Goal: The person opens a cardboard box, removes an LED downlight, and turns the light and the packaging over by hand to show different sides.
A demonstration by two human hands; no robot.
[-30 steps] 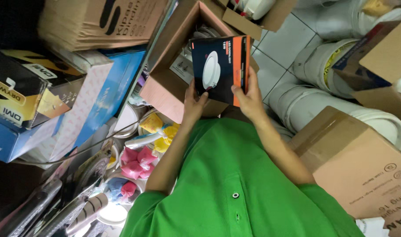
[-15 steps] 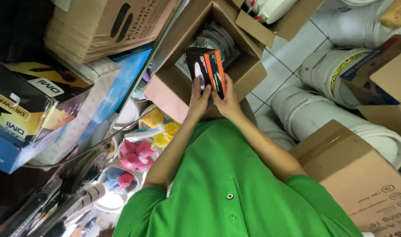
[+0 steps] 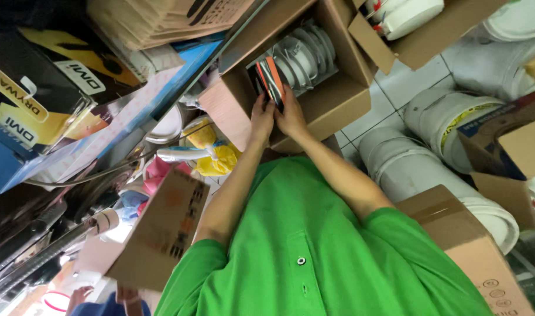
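Observation:
My left hand (image 3: 260, 119) and my right hand (image 3: 291, 117) are side by side, both closed on a flat black and orange box (image 3: 271, 77). That small box stands on its edge inside an open brown carton (image 3: 332, 108), at the carton's near left side. Right beside it in the carton sits a row of several white round fittings (image 3: 305, 52). My green shirt (image 3: 314, 251) fills the lower middle of the view, with both bare forearms reaching out to the carton.
White buckets (image 3: 437, 146) lie on the tiled floor to the right. A closed carton (image 3: 475, 251) sits at lower right, another (image 3: 162, 234) at lower left. Stacked packages (image 3: 51, 105) crowd the left shelf. Yellow and pink goods (image 3: 212, 155) lie beside my left arm.
The black and orange box was held face-up above the carton; it has since turned edge-on and gone down into the carton, with both hands following it forward.

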